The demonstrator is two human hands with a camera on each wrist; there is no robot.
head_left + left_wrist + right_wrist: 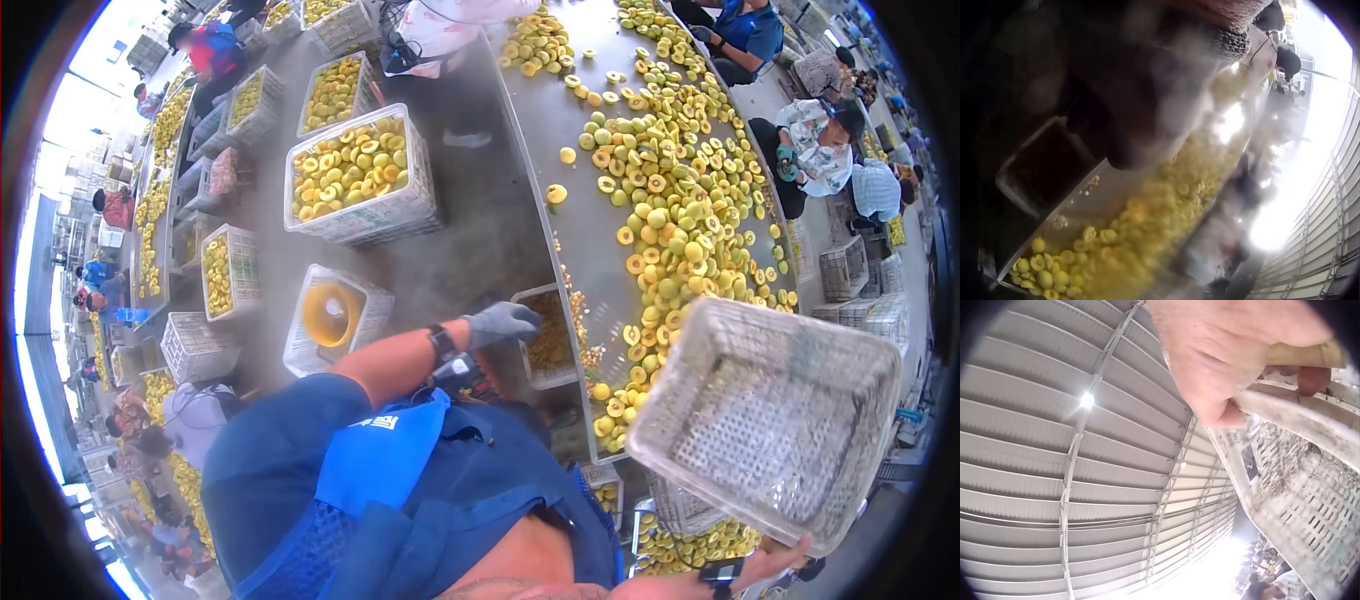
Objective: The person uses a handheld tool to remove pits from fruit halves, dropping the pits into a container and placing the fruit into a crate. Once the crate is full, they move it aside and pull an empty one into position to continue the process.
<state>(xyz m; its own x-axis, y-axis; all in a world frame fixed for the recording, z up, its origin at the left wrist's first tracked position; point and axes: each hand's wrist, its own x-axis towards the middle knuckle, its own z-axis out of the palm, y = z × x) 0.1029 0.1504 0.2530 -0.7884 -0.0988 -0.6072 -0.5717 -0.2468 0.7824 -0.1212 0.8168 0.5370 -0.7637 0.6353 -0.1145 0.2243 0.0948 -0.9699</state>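
Note:
An empty white plastic crate is held tilted over the table's near right corner, its inside facing the head camera. The bare right hand grips its rim at the lower corner; in the right wrist view the fingers of the right hand curl over the dirty rim of the crate. The gloved left hand is over the gap left of the table, near a low bin, holding nothing visible. Halved yellow-green fruit covers much of the metal table. The left wrist view is dark and blurred near the hand.
A full fruit crate and a white crate with a yellow ring-shaped item stand on the floor at left. More fruit crates are below the table's near end. People work beyond its far side.

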